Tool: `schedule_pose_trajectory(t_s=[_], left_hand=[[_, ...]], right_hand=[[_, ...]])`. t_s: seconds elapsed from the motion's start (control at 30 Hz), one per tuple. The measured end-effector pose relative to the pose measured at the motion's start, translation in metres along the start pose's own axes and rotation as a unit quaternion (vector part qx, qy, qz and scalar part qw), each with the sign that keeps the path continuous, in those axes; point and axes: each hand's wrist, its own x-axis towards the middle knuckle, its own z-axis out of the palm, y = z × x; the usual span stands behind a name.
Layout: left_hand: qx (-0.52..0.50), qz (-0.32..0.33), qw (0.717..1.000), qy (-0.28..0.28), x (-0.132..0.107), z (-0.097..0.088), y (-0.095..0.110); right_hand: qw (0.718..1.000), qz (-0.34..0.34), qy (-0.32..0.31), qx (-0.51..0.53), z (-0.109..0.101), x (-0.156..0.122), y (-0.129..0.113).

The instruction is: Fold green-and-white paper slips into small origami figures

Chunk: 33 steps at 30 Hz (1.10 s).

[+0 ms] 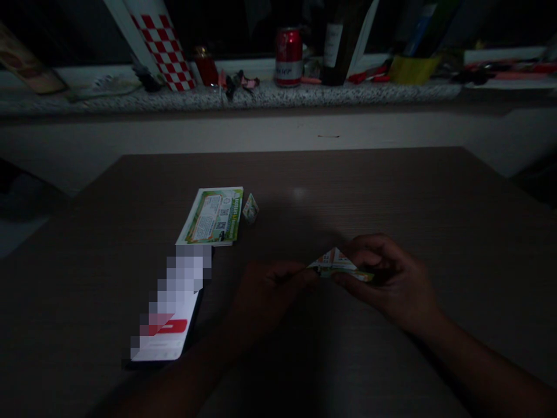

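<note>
A piece of printed paper (336,258), folded to a triangle with a green lower edge, is held between both hands above the table. My left hand (274,290) pinches its left corner between thumb and fingers. At the right end, my right hand (394,278) grips the lower edge, its thumb in front and its fingers curled behind. A small folded paper piece (250,209) stands on the table to the far left of the hands. Beside it lies a stack of green printed leaflets (211,216).
A phone (167,337) with a lit, partly pixelated screen lies left of my left forearm on the brown table (391,191). Behind, a speckled stone sill (243,100) bears a red can (289,58), a dark bottle (334,52) and a red-and-white checkered tube (163,49).
</note>
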Motion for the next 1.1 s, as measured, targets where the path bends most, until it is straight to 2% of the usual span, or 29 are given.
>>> schedule_pose_trajectory(t_s=[0.27,0.57,0.77,0.83,0.97,1.1], left_hand=[[-0.069,0.03,0.995,-0.071,0.0,-0.004,-0.001],[-0.004,0.085,0.993,-0.082,0.0,-0.009,-0.002],[-0.08,0.113,0.985,-0.102,-0.003,-0.004,-0.004],[-0.078,0.103,0.988,-0.09,-0.004,-0.004,-0.004],[-0.021,0.078,0.997,0.014,-0.004,-0.008,-0.002],[-0.007,0.071,0.995,0.072,-0.002,-0.011,0.004]], right_hand=[[1.0,0.001,0.0,0.009,0.001,0.002,0.001],[1.0,0.004,-0.011,0.01,0.0,0.002,-0.003],[0.999,0.009,-0.045,0.027,0.0,0.002,-0.003],[0.998,0.019,-0.054,0.037,0.0,0.002,-0.002],[0.996,0.043,-0.051,0.052,-0.001,0.002,-0.001],[0.998,0.042,-0.023,0.043,-0.002,0.002,-0.001]])
